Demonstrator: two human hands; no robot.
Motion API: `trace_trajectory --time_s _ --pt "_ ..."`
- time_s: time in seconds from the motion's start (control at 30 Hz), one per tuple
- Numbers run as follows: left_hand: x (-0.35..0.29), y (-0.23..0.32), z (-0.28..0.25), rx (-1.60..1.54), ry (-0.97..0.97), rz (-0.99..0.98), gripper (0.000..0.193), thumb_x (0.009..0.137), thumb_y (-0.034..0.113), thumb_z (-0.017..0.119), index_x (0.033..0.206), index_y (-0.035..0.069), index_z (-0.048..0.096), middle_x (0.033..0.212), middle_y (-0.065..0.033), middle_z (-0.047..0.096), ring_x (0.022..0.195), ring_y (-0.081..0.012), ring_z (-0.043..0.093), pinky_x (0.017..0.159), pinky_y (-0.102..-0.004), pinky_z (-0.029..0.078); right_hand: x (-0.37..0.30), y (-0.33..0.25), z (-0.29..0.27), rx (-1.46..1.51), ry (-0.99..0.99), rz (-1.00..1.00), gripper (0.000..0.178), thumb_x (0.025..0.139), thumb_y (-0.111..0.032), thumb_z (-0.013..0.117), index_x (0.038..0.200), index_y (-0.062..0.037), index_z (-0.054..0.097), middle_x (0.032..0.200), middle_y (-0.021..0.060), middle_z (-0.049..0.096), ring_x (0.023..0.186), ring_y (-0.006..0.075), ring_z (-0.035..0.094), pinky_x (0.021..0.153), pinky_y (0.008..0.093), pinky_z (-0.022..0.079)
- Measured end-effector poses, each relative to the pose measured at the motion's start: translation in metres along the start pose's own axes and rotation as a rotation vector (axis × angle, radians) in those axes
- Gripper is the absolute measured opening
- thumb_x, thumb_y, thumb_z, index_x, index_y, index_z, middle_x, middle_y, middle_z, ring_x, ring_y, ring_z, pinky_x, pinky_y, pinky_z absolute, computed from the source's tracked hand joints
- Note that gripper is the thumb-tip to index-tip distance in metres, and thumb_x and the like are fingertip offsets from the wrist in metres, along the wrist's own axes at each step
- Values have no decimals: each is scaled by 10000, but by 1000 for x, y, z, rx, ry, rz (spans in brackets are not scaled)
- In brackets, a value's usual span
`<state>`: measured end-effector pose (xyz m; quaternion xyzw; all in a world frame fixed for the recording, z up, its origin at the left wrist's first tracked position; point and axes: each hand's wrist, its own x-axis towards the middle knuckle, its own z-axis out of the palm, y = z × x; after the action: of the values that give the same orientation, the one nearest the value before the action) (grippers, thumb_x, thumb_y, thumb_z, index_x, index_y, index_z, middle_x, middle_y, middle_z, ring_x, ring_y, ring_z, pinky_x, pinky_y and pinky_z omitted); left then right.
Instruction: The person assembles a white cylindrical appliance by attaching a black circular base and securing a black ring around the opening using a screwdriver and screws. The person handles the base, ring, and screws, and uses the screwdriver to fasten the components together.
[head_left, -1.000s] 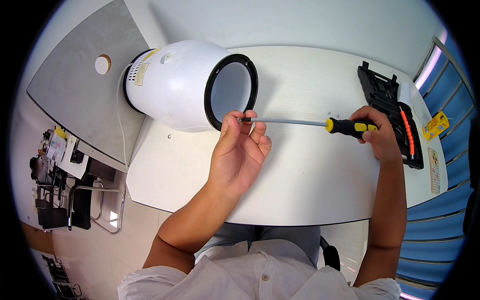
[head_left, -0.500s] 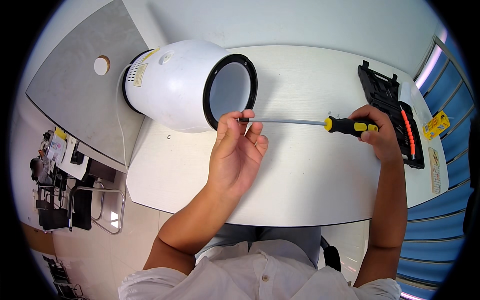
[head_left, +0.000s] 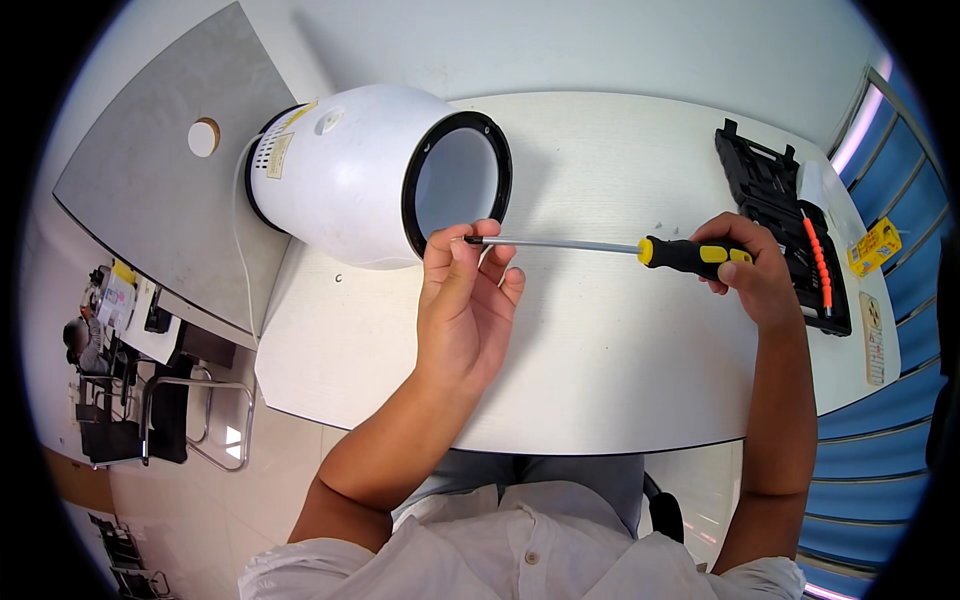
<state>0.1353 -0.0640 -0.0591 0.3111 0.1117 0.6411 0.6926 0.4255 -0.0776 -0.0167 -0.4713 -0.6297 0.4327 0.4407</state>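
Note:
My right hand (head_left: pixel 752 268) is closed round the black-and-yellow handle of a screwdriver (head_left: pixel 575 244), held level over the table with its shaft pointing left. At the shaft's dark tip, my left hand (head_left: pixel 468 300) pinches with thumb and forefinger, the other fingers loosely curled. Whether a small screw sits between those fingertips, I cannot make out. Just behind my left hand lies a white barrel-shaped housing (head_left: pixel 345 175) on its side, its open end with a black rim (head_left: pixel 408 200) facing right. Small holes and a vented end with yellow labels show on it.
An open black tool case (head_left: pixel 745 175) with an orange flexible shaft (head_left: pixel 816 262) lies at the right, near a small yellow box (head_left: pixel 875 247). A tiny dark ring-like piece (head_left: pixel 338 279) rests on the white table (head_left: pixel 600 370). A white cord (head_left: pixel 238 220) hangs along the grey table (head_left: pixel 150 150) at left.
Both hands and the screwdriver have shifted slightly left. The dark tip sits a little deeper between my left thumb and forefinger. The housing looks unmoved.

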Motion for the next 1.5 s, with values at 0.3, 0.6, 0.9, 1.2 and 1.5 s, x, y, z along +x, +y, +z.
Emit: trace_trajectory --time_s 0.3,0.6,0.9,1.2,1.5 --pt "-19 8 5 232 -95 -244 548 872 410 620 1301 127 430 1182 -18 554 1019 -156 545 837 -301 475 1 3 -2 4 41 -143 419 646 -271 628 987 -28 625 769 27 541 635 87 491 567 225 401" --pt "-18 117 7 1158 -274 458 533 857 425 621 1109 -40 554 1124 -186 584 981 -227 585 800 -330 464 -9 -6 31 -217 171 -301 379 686 -174 652 1035 -32 610 809 44 591 656 85 531 606 215 440" --pt "69 130 11 1866 -465 675 664 785 489 621 1321 115 510 1428 -131 401 1365 -354 277 1090 -516 179 -8 -4 30 -260 182 -421 372 685 -156 656 1026 -15 604 809 70 615 648 93 567 602 215 459" --pt "58 106 -6 2187 -393 858 653 767 341 567 1347 66 450 1424 -115 420 1385 -341 255 1090 -566 38 -7 0 36 -291 149 -512 375 681 -146 662 1023 -5 606 798 71 619 644 92 571 583 209 454" --pt "59 109 -18 2077 -395 842 666 748 315 551 1359 74 438 1418 -110 430 1385 -323 255 1102 -524 12 -6 7 41 -426 124 -696 430 663 -119 601 1064 33 567 767 72 558 618 97 504 566 224 405"
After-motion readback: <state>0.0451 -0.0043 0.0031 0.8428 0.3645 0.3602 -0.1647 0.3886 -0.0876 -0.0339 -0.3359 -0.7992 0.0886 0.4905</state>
